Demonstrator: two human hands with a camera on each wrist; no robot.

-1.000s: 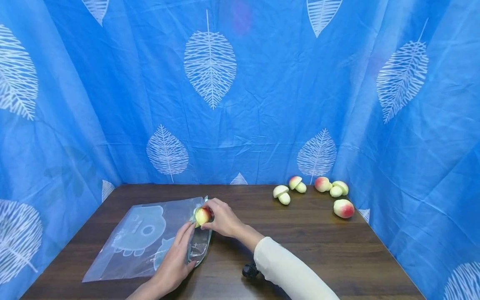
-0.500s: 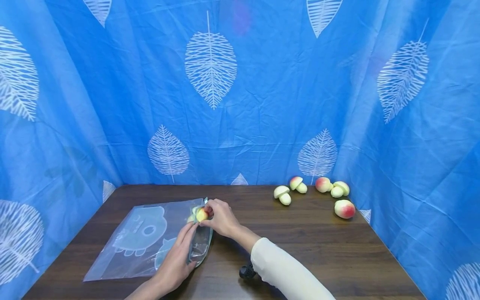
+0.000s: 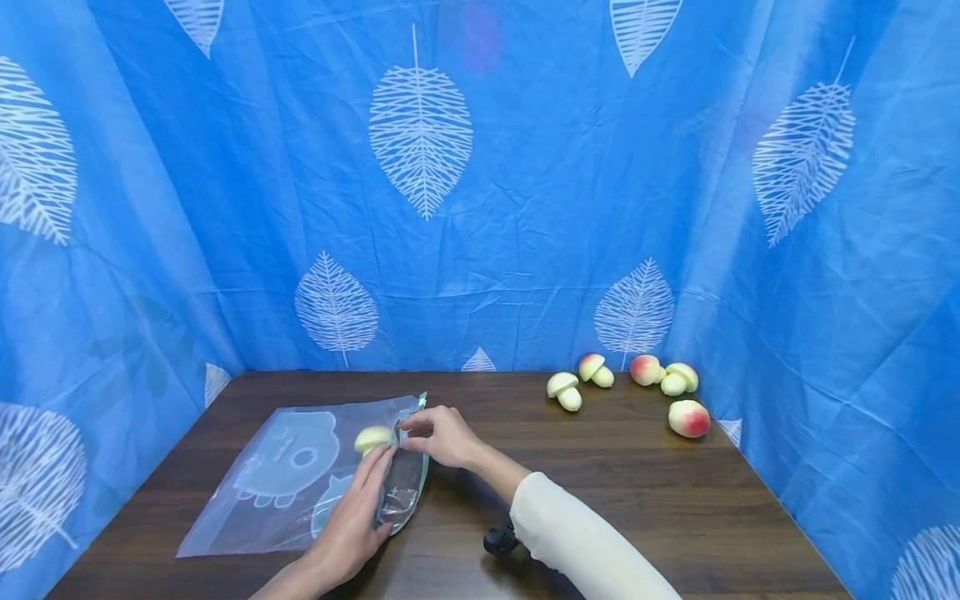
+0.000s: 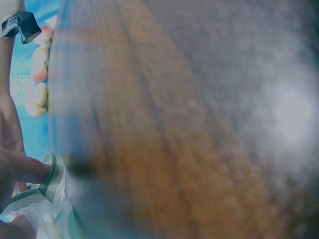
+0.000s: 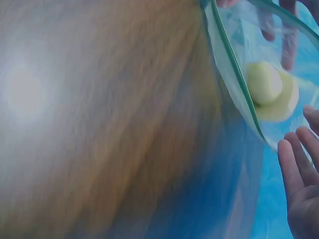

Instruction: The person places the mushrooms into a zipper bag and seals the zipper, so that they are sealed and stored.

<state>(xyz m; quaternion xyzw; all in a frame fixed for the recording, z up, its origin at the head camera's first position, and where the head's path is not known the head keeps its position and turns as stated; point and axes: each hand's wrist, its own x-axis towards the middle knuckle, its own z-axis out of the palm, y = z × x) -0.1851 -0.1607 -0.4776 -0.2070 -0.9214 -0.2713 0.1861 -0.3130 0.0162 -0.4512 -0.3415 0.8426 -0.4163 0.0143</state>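
A clear zip bag (image 3: 247, 475) with a pale blue cartoon print lies flat, its green-edged mouth to the right. Just inside that mouth, under the plastic, sits a yellow-green toy mushroom (image 3: 372, 438); its cap and stem show through in the right wrist view (image 5: 271, 92). My left hand (image 3: 351, 512) holds the bag at its mouth, the fingers lying over the upper layer. Empty, with fingers extended, my right hand (image 3: 442, 435) is at the far end of the mouth. From the right wrist, its fingers (image 5: 289, 159) appear right by the green rim.
Several more toy mushrooms (image 3: 564, 390) lie at the back right of the dark wooden table (image 3: 600, 467), some with red caps. A black device (image 3: 501, 540) is at the right wrist. Blue leaf-print curtain (image 3: 480, 208) encloses the table at the back and sides.
The mushroom has gone from my right fingers into the bag, moving left. My right hand has let go of it and opened. My left hand has stayed at the bag's mouth.
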